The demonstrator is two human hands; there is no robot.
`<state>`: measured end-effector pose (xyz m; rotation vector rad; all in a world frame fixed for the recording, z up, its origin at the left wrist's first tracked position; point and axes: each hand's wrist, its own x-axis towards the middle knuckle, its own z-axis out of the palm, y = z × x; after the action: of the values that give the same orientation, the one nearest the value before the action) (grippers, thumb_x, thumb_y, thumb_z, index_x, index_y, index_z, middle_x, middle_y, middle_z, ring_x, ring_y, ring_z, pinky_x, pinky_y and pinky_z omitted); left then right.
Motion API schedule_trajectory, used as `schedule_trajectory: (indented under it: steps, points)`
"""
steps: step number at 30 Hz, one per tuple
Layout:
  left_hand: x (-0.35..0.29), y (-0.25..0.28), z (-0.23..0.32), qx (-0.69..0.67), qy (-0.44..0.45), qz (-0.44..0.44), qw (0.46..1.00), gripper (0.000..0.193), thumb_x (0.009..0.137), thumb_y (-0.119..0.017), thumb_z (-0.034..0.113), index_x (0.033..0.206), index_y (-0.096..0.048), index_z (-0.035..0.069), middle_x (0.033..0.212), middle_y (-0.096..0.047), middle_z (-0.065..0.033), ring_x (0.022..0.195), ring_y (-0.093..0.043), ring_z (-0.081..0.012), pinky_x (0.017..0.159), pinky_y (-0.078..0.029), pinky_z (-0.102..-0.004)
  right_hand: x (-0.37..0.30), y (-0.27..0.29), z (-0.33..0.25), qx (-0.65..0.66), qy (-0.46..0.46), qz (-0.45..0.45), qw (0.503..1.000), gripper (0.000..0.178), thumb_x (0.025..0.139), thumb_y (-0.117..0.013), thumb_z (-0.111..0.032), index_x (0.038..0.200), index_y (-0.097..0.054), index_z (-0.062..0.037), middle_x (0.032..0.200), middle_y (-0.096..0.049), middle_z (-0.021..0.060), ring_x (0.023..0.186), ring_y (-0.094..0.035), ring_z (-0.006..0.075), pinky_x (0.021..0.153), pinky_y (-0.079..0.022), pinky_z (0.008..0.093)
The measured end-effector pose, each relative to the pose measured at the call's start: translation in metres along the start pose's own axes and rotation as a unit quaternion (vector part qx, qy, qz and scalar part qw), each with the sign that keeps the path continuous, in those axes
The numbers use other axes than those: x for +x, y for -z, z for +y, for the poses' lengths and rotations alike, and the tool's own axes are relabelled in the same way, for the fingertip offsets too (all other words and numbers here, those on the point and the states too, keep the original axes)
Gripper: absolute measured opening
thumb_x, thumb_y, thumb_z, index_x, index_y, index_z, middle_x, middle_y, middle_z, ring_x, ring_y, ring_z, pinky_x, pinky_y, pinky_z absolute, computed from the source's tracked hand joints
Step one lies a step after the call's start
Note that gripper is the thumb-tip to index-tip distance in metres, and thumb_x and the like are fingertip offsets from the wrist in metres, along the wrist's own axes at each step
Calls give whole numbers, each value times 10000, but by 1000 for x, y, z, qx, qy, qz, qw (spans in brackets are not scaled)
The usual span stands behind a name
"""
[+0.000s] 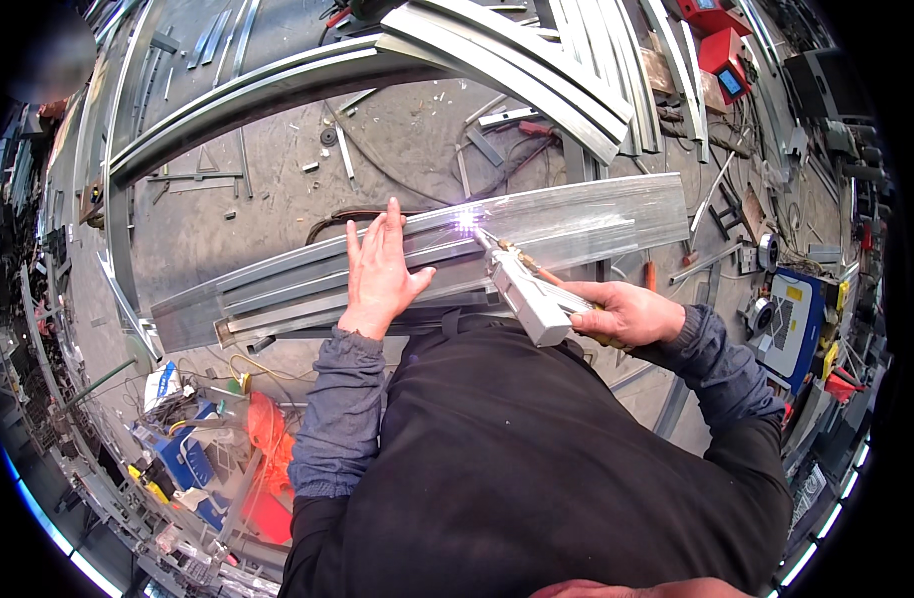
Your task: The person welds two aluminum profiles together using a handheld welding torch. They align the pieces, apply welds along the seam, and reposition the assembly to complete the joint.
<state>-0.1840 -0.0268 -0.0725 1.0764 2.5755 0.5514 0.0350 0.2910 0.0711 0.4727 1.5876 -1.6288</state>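
A long silvery sheet-metal panel [636, 204] with raised lengthwise channels lies crosswise in front of me. My left hand [379, 274] rests on it with the fingers stretched out and the thumb spread. In my right hand [631, 313] is a grey, box-bodied welding gun [529, 302], gripped at its rear and pointing up and to the left. At its nozzle a bright violet-white welding spark [466, 221] glows on the panel, to the right of my left fingers. The glare hides the exact spot where nozzle and metal meet.
Beyond the panel stands a large metal frame [248, 95], with long metal profiles [517, 75] stacked across it. Cables and offcuts litter the concrete floor [268, 164]. Red machines [721, 62] sit far right, a blue-and-white case [788, 329] right, an orange-red sheet [266, 429] lower left.
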Motion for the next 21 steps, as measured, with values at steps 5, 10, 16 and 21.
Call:
schedule_trajectory:
  steps: [5, 10, 16, 21]
  points:
    - [0, -1, -1, -2, -1, 0, 1000, 1354, 753, -972, 336, 1788, -140, 73, 1526, -656, -68, 1516, -519, -291, 1371, -174, -635, 6, 1, 21, -21, 69, 17, 997, 655, 1137, -690, -368, 1684, -486, -72, 1361, -765, 104, 1198, -699, 149, 1064, -542, 319]
    - [0, 0, 0, -5, 4, -6, 1000, 1346, 758, -968, 336, 1788, -143, 70, 1532, -656, -71, 1526, -509, -294, 1373, -166, -635, 3, 2, 14, -23, 38, 13, 999, 655, 1137, -689, -382, 1678, -494, -68, 1347, -768, 106, 1186, -700, 150, 1050, -546, 322]
    - [-2, -1, 0, 10, -8, 2, 1000, 1327, 773, -959, 328, 1782, -145, 43, 1556, -650, -75, 1549, -482, -306, 1371, -162, -635, 1, 3, 9, -18, 31, 6, 999, 658, 1139, -682, -398, 1675, -496, -65, 1344, -769, 108, 1183, -703, 156, 1051, -548, 327]
    - [-5, -5, 1, 35, -13, 16, 999, 1300, 783, -954, 304, 1776, -162, 27, 1571, -643, -82, 1560, -475, -307, 1370, -164, -636, 3, 3, 20, -23, 61, 15, 998, 657, 1139, -684, -396, 1673, -497, -62, 1344, -765, 102, 1184, -700, 157, 1053, -547, 327]
